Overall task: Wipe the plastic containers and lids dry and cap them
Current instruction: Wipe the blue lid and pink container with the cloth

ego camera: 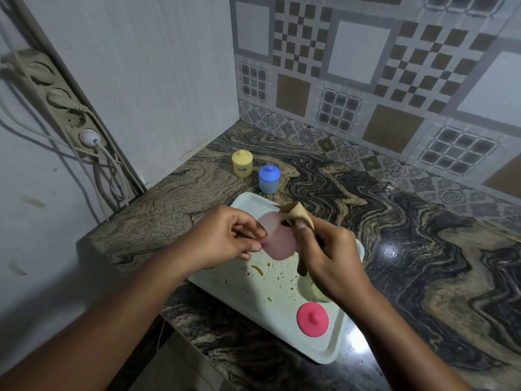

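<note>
My left hand [225,238] grips a pale pink translucent container [277,238] by its edge, holding it on its side above a white tray [318,351]. My right hand [327,255] is closed on a tan cloth [297,214], which presses against the container's far side. On the tray's near end lies a red lid [313,320] with a knob. A pale container [315,290] stands behind it, mostly hidden by my right wrist. Two capped containers stand on the counter beyond the tray, one yellow [242,163] and one blue [269,179].
The tray carries brown stains and crumbs in its middle. The marbled counter [423,249] ends in a corner with a tiled wall at the back and a white panel on the left. A power strip [70,114] with cables hangs at the left.
</note>
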